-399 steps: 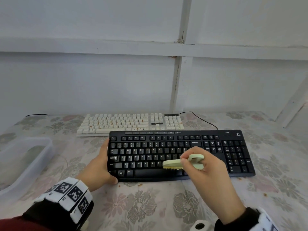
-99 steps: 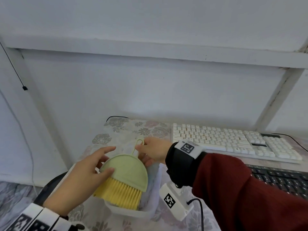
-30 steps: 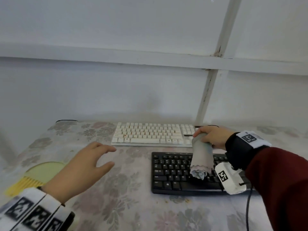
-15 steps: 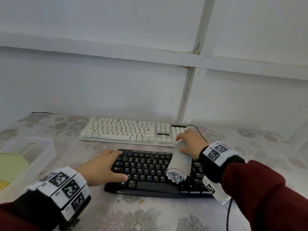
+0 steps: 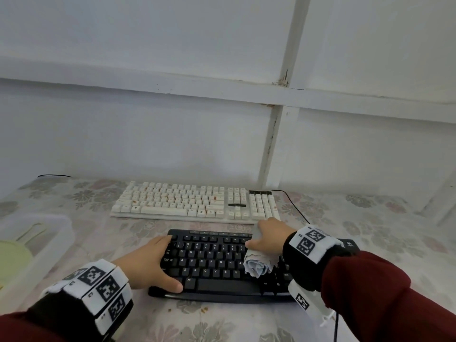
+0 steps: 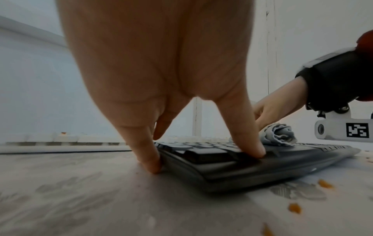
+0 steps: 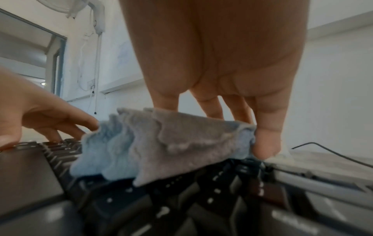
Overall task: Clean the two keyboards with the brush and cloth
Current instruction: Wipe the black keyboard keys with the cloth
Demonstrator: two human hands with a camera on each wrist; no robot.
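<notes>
The black keyboard (image 5: 217,265) lies near me on the flowered table, with the white keyboard (image 5: 195,202) behind it. My left hand (image 5: 158,265) rests on the black keyboard's left end, its fingers straight. The left thumb (image 6: 252,143) presses the front edge, and a finger (image 6: 147,159) touches the table beside the keyboard's left edge. My right hand (image 5: 265,239) pinches a bunched grey-blue cloth (image 5: 257,266) between thumb (image 7: 266,140) and fingers. The cloth (image 7: 161,143) hangs onto the middle keys. The green brush (image 5: 9,255) lies in a tub at far left.
A clear plastic tub (image 5: 56,233) stands at the table's left edge. Orange crumbs (image 6: 294,208) lie on the tablecloth in front of the black keyboard, and orange specks show on the white keyboard's keys. A black cable (image 5: 293,206) runs from the white keyboard. A white wall closes the back.
Over the last second my left hand came down from above the table onto the black keyboard's left end. My right hand lowered the cloth onto the keys. Before that, the brush went into the tub.
</notes>
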